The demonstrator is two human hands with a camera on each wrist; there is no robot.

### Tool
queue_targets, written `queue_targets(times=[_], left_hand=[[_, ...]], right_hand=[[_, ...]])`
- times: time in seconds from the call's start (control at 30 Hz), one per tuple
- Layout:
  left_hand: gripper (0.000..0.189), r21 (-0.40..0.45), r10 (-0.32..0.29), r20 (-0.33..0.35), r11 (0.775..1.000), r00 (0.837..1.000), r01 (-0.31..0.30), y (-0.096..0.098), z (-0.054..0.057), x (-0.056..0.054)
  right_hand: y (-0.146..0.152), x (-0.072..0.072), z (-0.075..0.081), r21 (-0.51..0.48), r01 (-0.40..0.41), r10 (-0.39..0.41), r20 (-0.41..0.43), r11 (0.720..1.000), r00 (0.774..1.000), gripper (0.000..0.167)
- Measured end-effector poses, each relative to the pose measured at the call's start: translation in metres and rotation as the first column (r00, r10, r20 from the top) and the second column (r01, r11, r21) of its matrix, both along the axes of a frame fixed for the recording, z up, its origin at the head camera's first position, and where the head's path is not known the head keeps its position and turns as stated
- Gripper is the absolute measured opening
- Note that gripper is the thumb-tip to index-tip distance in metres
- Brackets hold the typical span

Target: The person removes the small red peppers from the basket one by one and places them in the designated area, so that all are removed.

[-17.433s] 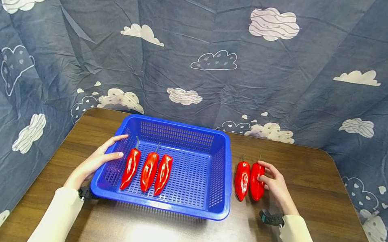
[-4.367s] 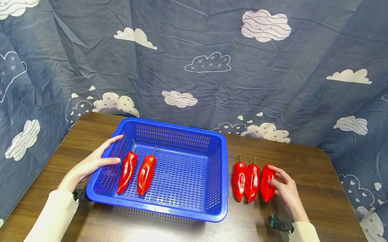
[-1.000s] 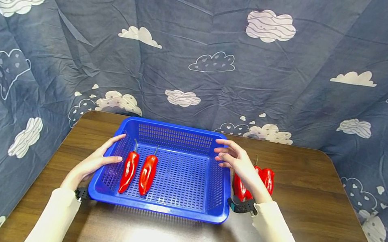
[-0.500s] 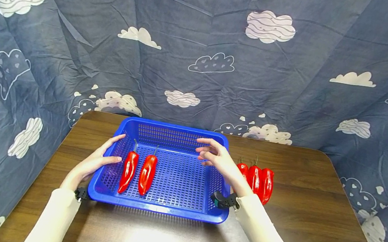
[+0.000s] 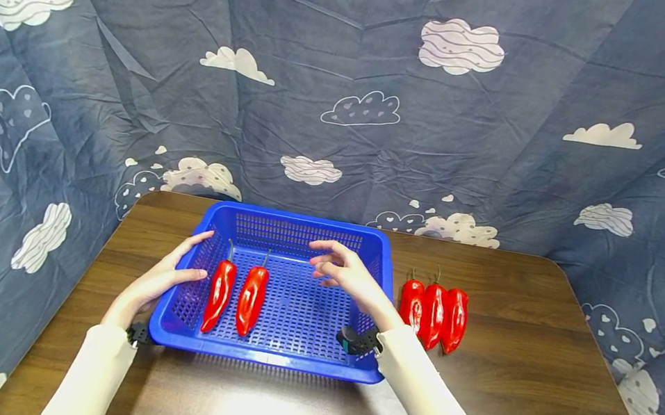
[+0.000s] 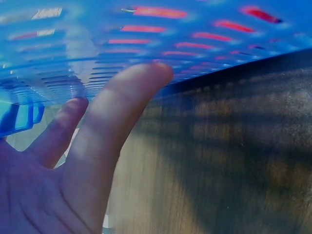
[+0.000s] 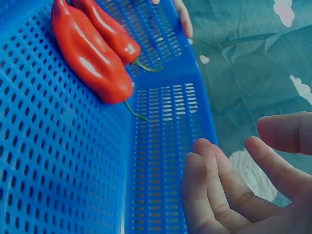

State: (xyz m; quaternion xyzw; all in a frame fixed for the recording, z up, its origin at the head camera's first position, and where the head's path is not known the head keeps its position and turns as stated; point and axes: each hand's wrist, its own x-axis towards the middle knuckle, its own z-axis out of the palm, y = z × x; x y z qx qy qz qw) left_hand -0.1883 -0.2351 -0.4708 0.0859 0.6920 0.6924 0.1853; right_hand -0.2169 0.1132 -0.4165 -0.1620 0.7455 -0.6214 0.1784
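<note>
A blue plastic basket (image 5: pixel 268 359) with slotted walls stands left of the table's middle. Inside it, two red peppers (image 5: pixel 219 296) (image 5: pixel 251 300) lie side by side toward the left, stems pointing away. My left hand (image 5: pixel 157 282) rests over the basket's left rim, thumb and a finger stretched out; its other fingers are hidden. My right hand (image 5: pixel 348 278) hovers over the right part of the basket, holding nothing, its fingers loosely bent in the right wrist view. On the table right of the basket lie three more red peppers (image 5: pixel 412 302) (image 5: pixel 433 315) (image 5: pixel 454 322), close together in a row.
The brown wooden table (image 5: pixel 525 373) has its rounded far corners against a dark blue cloth (image 5: pixel 352 154) printed with clouds. A wristband with a small camera (image 5: pixel 355 341) sits on my right wrist.
Earlier, three peppers lay in the basket and two on the table; one has gone to the table's row and been let go. Lately my right hand has moved left, empty, over the basket.
</note>
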Motion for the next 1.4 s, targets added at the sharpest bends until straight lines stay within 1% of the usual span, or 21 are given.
queue_targets(times=[0.27,0.5,0.7,0.87,1.03,1.3,1.4], left_hand=[[0.072,-0.009,-0.005,-0.013,1.0,1.0,0.005,0.0,0.0,0.0],[0.072,-0.007,-0.002,-0.006,1.0,1.0,0.002,0.0,0.0,0.0],[0.072,0.007,-0.002,-0.004,1.0,1.0,0.002,0.0,0.0,0.0],[0.072,0.003,0.001,-0.01,1.0,1.0,-0.001,0.0,-0.001,0.001],[0.072,-0.001,0.003,-0.009,1.0,1.0,-0.003,0.0,0.0,0.0],[0.072,-0.004,0.006,-0.008,1.0,1.0,-0.006,0.0,-0.001,0.0],[0.071,-0.003,0.007,-0.007,1.0,1.0,-0.007,0.0,-0.001,0.0]], right_hand=[[-0.015,0.0,-0.008,-0.005,-0.035,0.035,0.013,0.999,0.999,0.039],[-0.027,0.0,-0.011,0.027,-0.06,0.059,0.026,0.998,0.998,0.04],[-0.038,0.001,-0.014,0.043,-0.102,0.1,0.052,0.994,0.994,0.041],[-0.046,0.002,-0.016,0.054,-0.144,0.138,0.1,0.988,0.985,0.043],[-0.054,-0.001,-0.024,0.064,-0.178,0.166,0.153,0.982,0.974,0.046],[-0.067,-0.001,-0.029,0.114,-0.226,0.202,0.19,0.967,0.961,0.049],[-0.071,-0.001,-0.03,0.154,-0.239,0.205,0.208,0.959,0.956,0.05]])
